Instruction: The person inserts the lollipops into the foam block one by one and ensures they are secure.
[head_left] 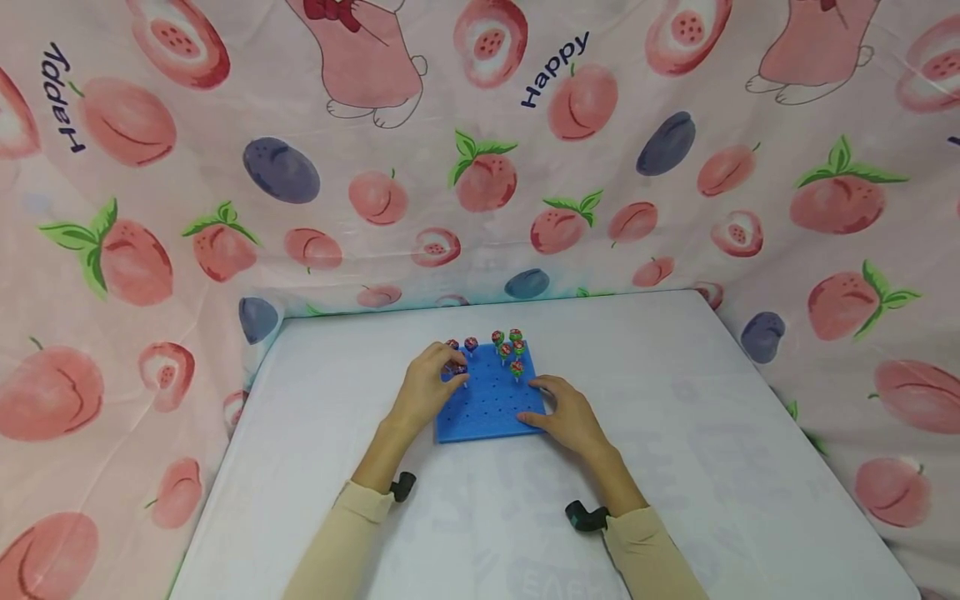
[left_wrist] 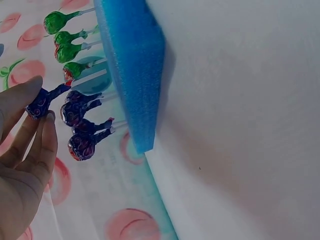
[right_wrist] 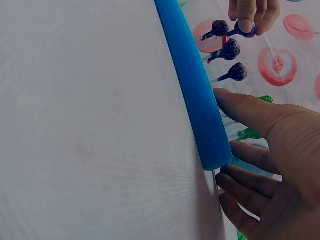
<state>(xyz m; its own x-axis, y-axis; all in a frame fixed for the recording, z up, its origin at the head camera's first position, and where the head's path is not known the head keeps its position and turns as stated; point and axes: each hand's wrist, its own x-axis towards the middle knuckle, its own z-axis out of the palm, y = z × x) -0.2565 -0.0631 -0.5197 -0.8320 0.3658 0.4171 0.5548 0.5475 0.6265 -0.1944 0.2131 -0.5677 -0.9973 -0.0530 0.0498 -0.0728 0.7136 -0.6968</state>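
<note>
My left hand [head_left: 427, 387] pinches a purple-wrapped lollipop [left_wrist: 39, 106] by its round head, thumb on one side and fingertips on the other. Its white stick points down toward the blue foam board [head_left: 487, 423], over the board's left part. Other purple lollipops [head_left: 471, 342] stand upright in the board at the back left. Green-and-red lollipops [head_left: 517, 367] stand grouped at the back right. At the board's right side lies my right hand [head_left: 573, 417], its thumb over the top near the front and its relaxed fingers along the side edge.
Rows of small holes run across the board's front and middle. The board lies on a white-covered table [head_left: 675, 467]. A fruit-printed cloth [head_left: 375, 196] hangs behind and at both sides. Black wrist cameras [head_left: 587, 517] sit on both wrists.
</note>
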